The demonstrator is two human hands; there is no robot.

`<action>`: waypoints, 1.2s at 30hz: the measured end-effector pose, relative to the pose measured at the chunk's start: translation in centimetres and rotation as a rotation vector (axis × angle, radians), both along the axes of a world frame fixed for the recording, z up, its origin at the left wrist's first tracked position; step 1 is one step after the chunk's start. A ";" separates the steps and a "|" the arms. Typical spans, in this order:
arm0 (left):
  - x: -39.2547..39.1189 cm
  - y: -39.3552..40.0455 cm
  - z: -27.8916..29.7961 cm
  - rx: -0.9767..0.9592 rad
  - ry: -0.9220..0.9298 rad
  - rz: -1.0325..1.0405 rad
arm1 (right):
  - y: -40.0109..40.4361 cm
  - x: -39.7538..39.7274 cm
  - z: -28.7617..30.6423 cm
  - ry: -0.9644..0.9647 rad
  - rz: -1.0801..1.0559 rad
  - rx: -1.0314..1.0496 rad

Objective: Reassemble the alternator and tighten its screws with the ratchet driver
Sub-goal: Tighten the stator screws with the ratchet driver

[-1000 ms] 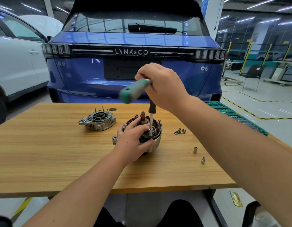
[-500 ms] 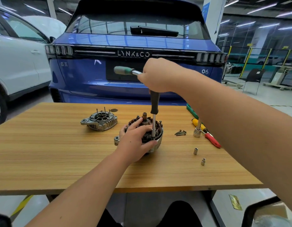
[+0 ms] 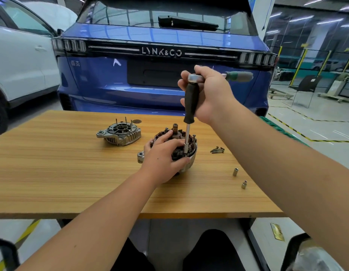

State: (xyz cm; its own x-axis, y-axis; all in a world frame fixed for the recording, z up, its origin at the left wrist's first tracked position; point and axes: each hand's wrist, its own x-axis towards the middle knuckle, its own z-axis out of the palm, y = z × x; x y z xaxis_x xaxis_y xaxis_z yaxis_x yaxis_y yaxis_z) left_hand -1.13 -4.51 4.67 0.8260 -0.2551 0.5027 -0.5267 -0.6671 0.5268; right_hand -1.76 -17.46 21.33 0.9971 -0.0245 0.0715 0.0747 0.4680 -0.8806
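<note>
The alternator body [image 3: 192, 151], with copper windings and a centre shaft, stands in the middle of the wooden table [image 3: 72, 173]. My left hand [image 3: 163, 159] grips its near side, thumb by the socket. A ratchet driver [image 3: 191, 100] with a black extension stands upright on the body, its socket down in the windings. My right hand [image 3: 210, 92] holds the ratchet head at the top; the green handle points right. The separate alternator end cover [image 3: 119, 133] lies to the left.
Loose screws [image 3: 217, 150] lie right of the alternator. Two small sockets [image 3: 235, 171] [image 3: 244, 184] stand near the right front of the table. A blue car's rear [image 3: 161, 75] is behind the table, a white car [image 3: 23, 65] at left.
The ratchet's green handle has swung from pointing left to pointing right, with my right hand turning around the head. My left hand stays on the alternator.
</note>
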 end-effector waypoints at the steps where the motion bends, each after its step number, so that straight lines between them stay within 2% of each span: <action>1: 0.0 0.0 0.0 -0.001 -0.001 0.002 | 0.1 -0.1 -0.2 -0.027 0.000 0.009; 4: 0.0 -0.1 0.0 0.001 -0.002 0.020 | 0.3 -0.1 -0.8 -0.121 -0.017 0.006; 7: -0.1 -0.2 0.0 -0.005 -0.007 0.025 | 0.5 -0.5 -1.5 -0.256 -0.146 -0.074; 9: -0.2 -0.2 -0.1 -0.013 -0.005 0.019 | 0.2 -0.7 -2.2 -0.471 -0.344 -0.321; 11: -0.2 -0.2 0.0 -0.007 -0.002 0.021 | -0.7 -0.8 -2.9 -0.774 -0.548 -0.706; 13: -0.1 -0.2 0.0 0.000 -0.004 0.027 | -1.7 -0.8 -2.8 -0.945 -0.603 -1.022; 16: -0.1 -0.3 -0.1 -0.005 -0.006 0.036 | -2.6 -1.1 -1.7 -0.888 -0.505 -1.392; 18: -0.2 -0.3 -0.1 -0.011 -0.006 0.037 | -3.1 -1.3 -0.8 -0.817 -0.383 -1.527; 21: -0.1 -0.4 -0.2 -0.016 -0.002 0.035 | -3.5 -1.4 0.2 -0.825 -0.278 -1.546; 26: -0.2 -0.3 0.0 0.004 0.005 0.031 | -3.3 -1.2 0.6 -0.872 -0.322 -1.611; 31: -0.4 -0.2 0.3 0.028 0.032 0.029 | -4.7 -1.6 0.0 -0.887 -0.458 -1.501; 36: -0.4 -0.2 0.6 0.085 0.002 0.060 | -6.5 -2.0 -0.3 -0.776 -0.521 -1.335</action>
State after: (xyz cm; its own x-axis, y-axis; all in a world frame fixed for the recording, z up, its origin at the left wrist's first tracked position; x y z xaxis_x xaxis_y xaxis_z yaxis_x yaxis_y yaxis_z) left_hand -1.56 -4.71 5.32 0.8420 -0.2465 0.4799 -0.4833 -0.7398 0.4681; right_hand -3.80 -23.96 21.00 0.6174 0.1592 0.7704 0.5658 -0.7702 -0.2942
